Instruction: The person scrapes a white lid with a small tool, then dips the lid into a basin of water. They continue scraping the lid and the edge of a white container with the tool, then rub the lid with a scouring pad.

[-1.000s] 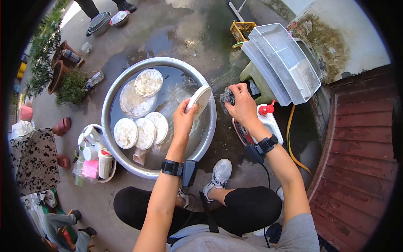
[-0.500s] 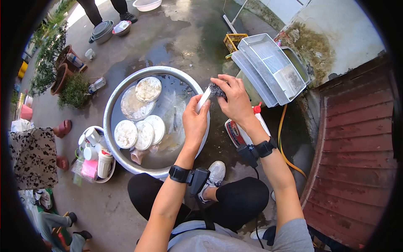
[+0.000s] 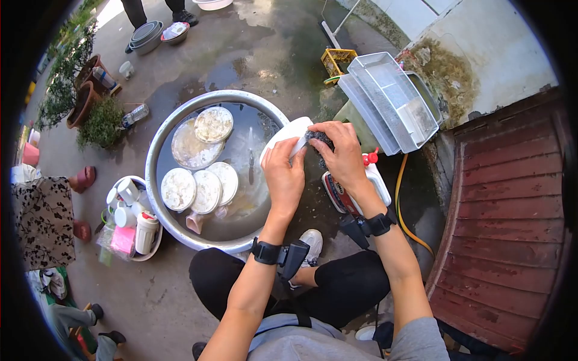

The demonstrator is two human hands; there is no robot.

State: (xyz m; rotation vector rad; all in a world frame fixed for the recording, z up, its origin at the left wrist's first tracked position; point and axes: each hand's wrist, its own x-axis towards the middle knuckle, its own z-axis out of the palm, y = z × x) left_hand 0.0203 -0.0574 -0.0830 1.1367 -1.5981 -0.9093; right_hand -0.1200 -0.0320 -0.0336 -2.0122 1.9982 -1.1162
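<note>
My left hand (image 3: 285, 174) grips a white round lid (image 3: 288, 135), tilted above the right rim of a large metal basin (image 3: 158, 157). A dark scouring pad (image 3: 321, 139) is held in my right hand (image 3: 342, 153) and touches the lid's right edge. Inside the basin, in shallow water, lie several round white lids with stained faces, among them one at the top (image 3: 213, 124) and one at the left (image 3: 178, 189). A small pinkish cup-like piece (image 3: 194, 222) and a thin dark utensil (image 3: 251, 157) are also in the water.
A bottle with a red cap (image 3: 374, 180) stands right of the basin, near a yellow hose (image 3: 402, 207). Clear plastic bins (image 3: 391, 99) are behind it. Left are a tub of cups (image 3: 158, 240) and potted plants (image 3: 101, 124). People's legs (image 3: 135, 13) show at the top and lower left.
The lid has turned from nearly edge-on to show more of its white face. Both hands have shifted slightly, with the pad still at the lid's edge.
</note>
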